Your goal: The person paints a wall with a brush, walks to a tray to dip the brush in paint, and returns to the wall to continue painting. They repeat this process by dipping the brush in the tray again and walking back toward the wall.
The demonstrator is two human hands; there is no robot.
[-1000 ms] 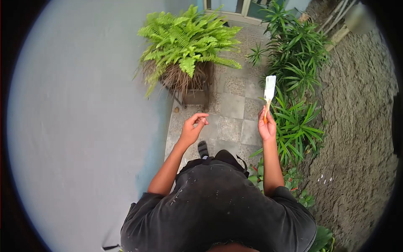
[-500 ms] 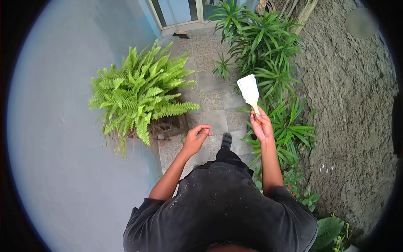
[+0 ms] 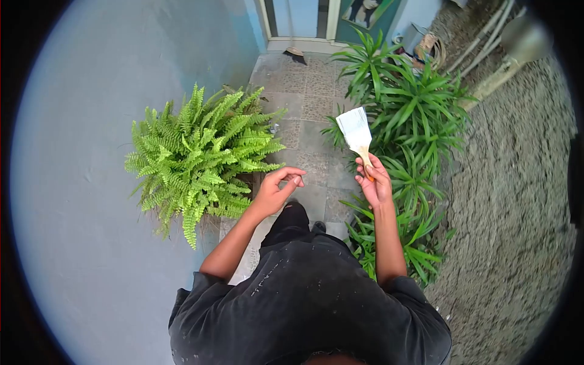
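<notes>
Your fingers (image 3: 369, 168) on the right hand (image 3: 375, 184) are curling around the handle of a paintbrush (image 3: 358, 135), gripping it low near its orange end; the white bristles are pointing up and away from you, tilting slightly to the left; your right forearm is rising almost straight up from the elbow, wrist bent a little inward. Your left hand (image 3: 275, 192) is holding nothing; its fingers are bending loosely, thumb and forefinger nearly meeting, palm turned toward you; that arm is angling up from the left shoulder. The two hands are hovering near each other above a tiled path (image 3: 316, 109); a fern (image 3: 198, 155) is sitting just left of your left hand; long-leaved plants (image 3: 413, 115) are crowding behind the brush, beside a rough wall (image 3: 517, 182).
</notes>
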